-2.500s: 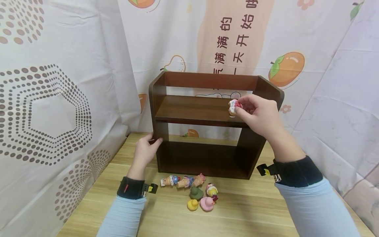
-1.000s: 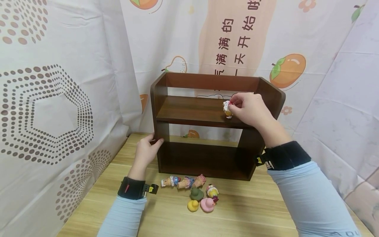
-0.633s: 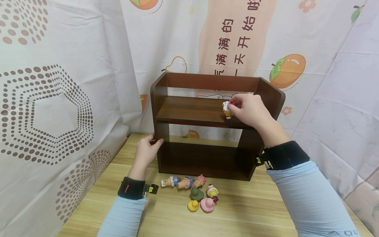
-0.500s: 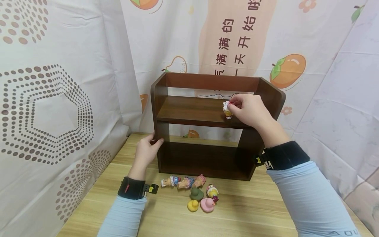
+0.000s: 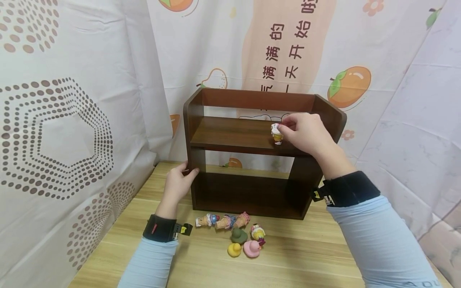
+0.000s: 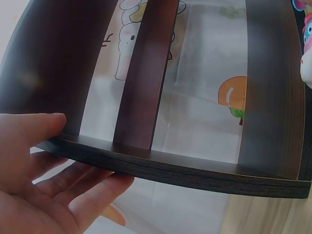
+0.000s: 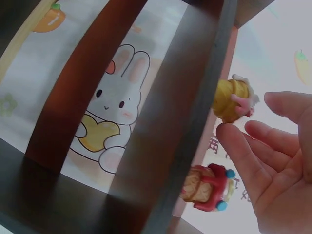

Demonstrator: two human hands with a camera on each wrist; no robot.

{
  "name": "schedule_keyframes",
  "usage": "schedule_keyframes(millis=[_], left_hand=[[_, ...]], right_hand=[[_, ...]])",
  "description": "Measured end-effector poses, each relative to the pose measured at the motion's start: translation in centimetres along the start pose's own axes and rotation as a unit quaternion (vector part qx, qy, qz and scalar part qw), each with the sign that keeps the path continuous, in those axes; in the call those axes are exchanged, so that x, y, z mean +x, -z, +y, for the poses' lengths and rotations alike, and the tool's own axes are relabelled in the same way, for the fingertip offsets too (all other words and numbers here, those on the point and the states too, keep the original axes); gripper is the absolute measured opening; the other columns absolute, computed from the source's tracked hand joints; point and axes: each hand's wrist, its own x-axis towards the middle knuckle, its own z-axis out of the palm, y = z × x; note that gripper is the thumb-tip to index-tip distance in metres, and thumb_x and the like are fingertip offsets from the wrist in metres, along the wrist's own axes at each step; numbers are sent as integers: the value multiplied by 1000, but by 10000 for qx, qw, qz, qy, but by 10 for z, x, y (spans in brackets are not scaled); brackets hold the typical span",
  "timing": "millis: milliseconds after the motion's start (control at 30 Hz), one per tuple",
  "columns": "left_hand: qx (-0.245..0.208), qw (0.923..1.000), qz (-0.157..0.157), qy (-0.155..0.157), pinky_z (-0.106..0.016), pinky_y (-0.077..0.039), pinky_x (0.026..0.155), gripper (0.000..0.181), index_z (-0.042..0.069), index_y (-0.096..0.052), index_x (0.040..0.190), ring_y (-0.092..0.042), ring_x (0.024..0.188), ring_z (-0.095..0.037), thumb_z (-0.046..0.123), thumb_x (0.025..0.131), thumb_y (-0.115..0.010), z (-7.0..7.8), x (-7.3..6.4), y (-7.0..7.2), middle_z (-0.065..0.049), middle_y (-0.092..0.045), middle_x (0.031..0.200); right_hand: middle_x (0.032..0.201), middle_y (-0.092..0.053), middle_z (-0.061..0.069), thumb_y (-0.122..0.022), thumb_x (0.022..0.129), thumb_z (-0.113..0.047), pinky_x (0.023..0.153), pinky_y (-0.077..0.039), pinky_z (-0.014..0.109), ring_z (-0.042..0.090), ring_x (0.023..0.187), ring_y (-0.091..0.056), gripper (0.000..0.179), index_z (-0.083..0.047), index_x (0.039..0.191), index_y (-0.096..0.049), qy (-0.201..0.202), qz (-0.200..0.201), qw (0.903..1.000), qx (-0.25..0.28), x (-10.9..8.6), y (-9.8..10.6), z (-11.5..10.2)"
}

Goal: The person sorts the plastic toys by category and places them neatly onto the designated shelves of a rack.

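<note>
Withdrawing gently from the shelf's [image 5: 230,134] yellow figurine [image 7: 230,100] is looking wise, right grip [image 5: 306,132] spread, left grip [image 5: 178,183] pinching the shelf.

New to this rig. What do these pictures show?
No robot here, just a person's bare left hand and right hand. The wide picture comes from a head-worn camera, the close ones from a camera on each wrist. The left hand grips the side of a brown shelf unit. The right hand is beside a white-topped figurine standing on the upper shelf; the right wrist view shows thumb and figurine apart, so it isn't being pinched. That view also shows a red figurine there. On the table in front lie three cone figurines and a yellow-bodied figurine, near a green duck, a yellow duck and a pink duck.
</note>
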Motion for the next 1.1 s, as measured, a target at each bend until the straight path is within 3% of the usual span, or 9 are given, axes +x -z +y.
schedule_keyframes(millis=[267, 500, 633, 767, 933, 1100], left_hand=[[-16, 10000, -12, 20, -48, -56, 90, 46, 3, -65, 136, -67, 112, -35, 26, 96, -70, 0, 0, 1, -20, -68, 126], [-18, 10000, -17, 9, -48, -56, 90, 45, 4, -65, 136, -67, 112, -34, 26, 96, -70, 0, 0, 0, -20, -68, 126], [-28, 10000, -39, 24, -48, -56, 90, 46, 4, -65, 136, -67, 113, -34, 27, 97, -70, 0, 0, 1, -21, -67, 128], [-35, 10000, -58, 67, -48, -56, 91, 48, 3, -64, 138, -66, 114, -35, 28, 97, -69, 0, 0, 1, -20, -66, 129], [16, 10000, -41, 60, -49, -55, 92, 49, 3, -63, 138, -66, 115, -36, 29, 97, -69, 0, -1, 2, -20, -66, 129], [-19, 10000, -26, 18, -49, -56, 90, 47, 5, -65, 137, -67, 112, -34, 29, 96, -70, 0, 0, 2, -19, -68, 126]], right_hand=[[101, -74, 17, -60, 101, -26, 78, -52, 52, 32, 90, -69, 26, -6, 112, -73, 253, 312, 9989, -247, -3, 19, -8], [111, -72, 15, -59, 98, -5, 77, -49, 45, 28, 88, -64, 23, -5, 117, -73, 1216, 421, 9896, -640, 2, 33, -10], [119, -70, 16, -55, 97, 2, 83, -51, 46, 30, 98, -63, 29, -4, 120, -72, 1628, 199, 9832, -796, 5, 37, -8], [124, -68, 17, -51, 97, 6, 98, -49, 53, 33, 116, -62, 34, -4, 122, -71, 1704, -221, 9815, -842, 9, 38, -6], [125, -67, 16, -54, 97, 8, 101, -48, 53, 33, 118, -60, 32, -5, 121, -71, 1643, -761, 9792, -918, 13, 32, -2], [116, -70, 12, -62, 97, 3, 98, -50, 51, 30, 108, -63, 25, -6, 117, -74, 1733, -901, 9737, -1170, 16, 24, 0]])
